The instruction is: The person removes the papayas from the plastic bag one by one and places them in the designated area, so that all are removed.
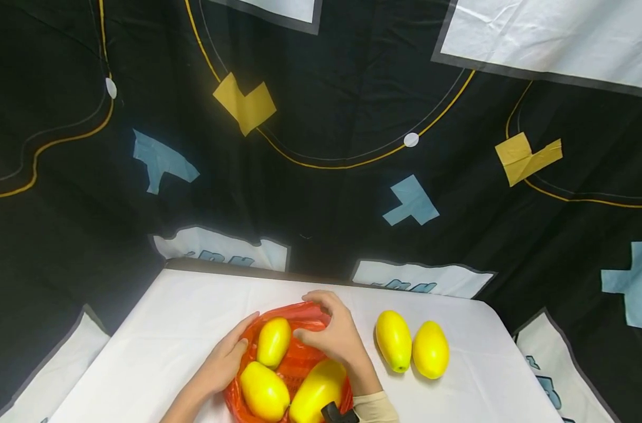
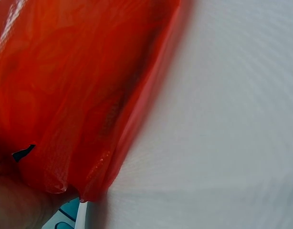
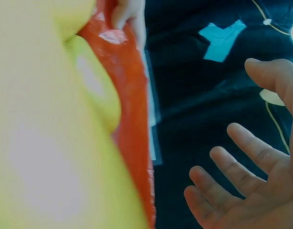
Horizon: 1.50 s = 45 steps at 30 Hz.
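Note:
A red plastic bag (image 1: 300, 352) stands open-mouthed on the white table, holding three yellow mango-like fruits: one at the back (image 1: 273, 342), one at front left (image 1: 265, 392) and one at front right (image 1: 318, 390). My left hand (image 1: 223, 361) pinches the bag's left rim, thumb inside and fingers outside. In the left wrist view, red plastic (image 2: 79, 86) covers most of that hand. By the far right rim is my right hand (image 1: 337, 332), fingers spread and thumb apart. The right wrist view shows this hand (image 3: 261, 176) holding nothing, with a gap between it and the bag.
Two more yellow fruits, a left one (image 1: 394, 341) and a right one (image 1: 431, 349), lie side by side right of the bag on the white table (image 1: 485, 376). Behind the table hangs a black cloth (image 1: 321, 205) with printed string lights and tape shapes.

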### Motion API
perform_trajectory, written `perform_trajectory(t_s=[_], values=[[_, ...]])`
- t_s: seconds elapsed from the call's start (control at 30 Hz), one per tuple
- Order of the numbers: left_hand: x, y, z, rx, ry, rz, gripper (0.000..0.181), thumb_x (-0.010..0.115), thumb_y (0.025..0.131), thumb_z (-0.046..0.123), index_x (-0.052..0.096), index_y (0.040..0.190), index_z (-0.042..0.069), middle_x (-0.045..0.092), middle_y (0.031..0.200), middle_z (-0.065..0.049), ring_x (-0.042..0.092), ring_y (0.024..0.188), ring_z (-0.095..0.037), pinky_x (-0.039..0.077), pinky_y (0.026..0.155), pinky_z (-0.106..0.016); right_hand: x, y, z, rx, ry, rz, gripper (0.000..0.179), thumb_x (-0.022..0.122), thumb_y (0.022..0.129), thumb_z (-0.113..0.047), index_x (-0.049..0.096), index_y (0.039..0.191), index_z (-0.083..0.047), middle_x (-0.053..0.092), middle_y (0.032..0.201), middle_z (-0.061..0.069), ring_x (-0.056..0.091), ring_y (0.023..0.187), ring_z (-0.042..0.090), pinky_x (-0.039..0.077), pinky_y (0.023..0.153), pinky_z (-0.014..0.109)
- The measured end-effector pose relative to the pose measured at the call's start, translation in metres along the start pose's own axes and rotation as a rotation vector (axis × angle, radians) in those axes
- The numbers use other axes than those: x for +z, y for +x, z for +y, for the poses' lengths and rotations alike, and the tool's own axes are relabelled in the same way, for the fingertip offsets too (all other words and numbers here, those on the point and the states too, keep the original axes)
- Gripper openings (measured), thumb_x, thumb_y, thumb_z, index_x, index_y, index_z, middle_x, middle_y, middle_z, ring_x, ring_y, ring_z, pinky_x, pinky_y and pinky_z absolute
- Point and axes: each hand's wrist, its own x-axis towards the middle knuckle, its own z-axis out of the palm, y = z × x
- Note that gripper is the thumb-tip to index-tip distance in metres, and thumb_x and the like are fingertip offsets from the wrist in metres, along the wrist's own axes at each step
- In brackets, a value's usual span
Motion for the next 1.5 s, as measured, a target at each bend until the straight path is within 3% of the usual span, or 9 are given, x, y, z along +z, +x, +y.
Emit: perform_trajectory(t_s=[0.4,0.67,0.97,1.13,1.33,1.5], values=[[0.001,0.001,-0.003,0.008,0.038,-0.003,0.053,0.037,0.103,0.009,0.032,0.153,0.028,0.034,0.156,-0.006,0.029,0.142,-0.033,0.018,0.114,-0.057,0.016,0.004,0.012,0.073,-0.140,-0.028,0.053,0.082,0.069,-0.036,0.065,0.117,-0.023,0.060,0.119,-0.010,0.055,0.102,0.013,0.055,0.083,0.033],[0.000,0.001,-0.004,0.007,0.042,-0.004,0.053,0.037,0.104,0.010,0.032,0.152,0.031,0.034,0.156,-0.006,0.029,0.142,-0.033,0.018,0.114,-0.057,0.029,0.007,0.022,0.125,-0.202,-0.052,0.057,0.083,0.067,-0.041,0.066,0.119,-0.023,0.058,0.121,-0.016,0.055,0.111,0.023,0.052,0.090,0.050],[0.000,0.001,-0.004,0.008,0.038,-0.009,0.053,0.037,0.104,0.010,0.032,0.153,0.030,0.035,0.155,-0.006,0.029,0.142,-0.033,0.019,0.114,-0.058,0.038,0.007,0.028,0.126,-0.212,-0.084,0.053,0.083,0.067,-0.037,0.067,0.115,-0.021,0.056,0.119,-0.010,0.055,0.112,0.026,0.051,0.094,0.046],[-0.001,0.001,-0.002,0.004,0.037,-0.016,0.053,0.037,0.104,0.010,0.031,0.153,0.028,0.033,0.156,-0.007,0.029,0.142,-0.033,0.019,0.114,-0.059,0.040,0.008,0.027,0.116,-0.223,-0.102,0.045,0.083,0.068,-0.037,0.069,0.108,-0.022,0.054,0.112,-0.015,0.055,0.111,0.025,0.051,0.093,0.045],[-0.002,0.002,0.000,-0.004,0.027,-0.026,0.053,0.037,0.104,0.011,0.030,0.153,0.029,0.033,0.156,-0.007,0.028,0.142,-0.033,0.019,0.114,-0.059,0.041,0.012,0.024,0.107,-0.289,-0.132,0.051,0.082,0.067,-0.037,0.070,0.114,-0.021,0.055,0.124,-0.013,0.052,0.115,0.020,0.051,0.095,0.044],[0.000,0.001,-0.001,-0.004,0.025,-0.023,0.052,0.037,0.104,0.011,0.030,0.154,0.026,0.034,0.155,-0.007,0.030,0.142,-0.033,0.020,0.113,-0.059,0.045,0.015,0.026,0.157,-0.337,-0.188,0.058,0.083,0.067,-0.040,0.067,0.122,-0.029,0.055,0.132,-0.012,0.045,0.126,0.019,0.047,0.099,0.049]])
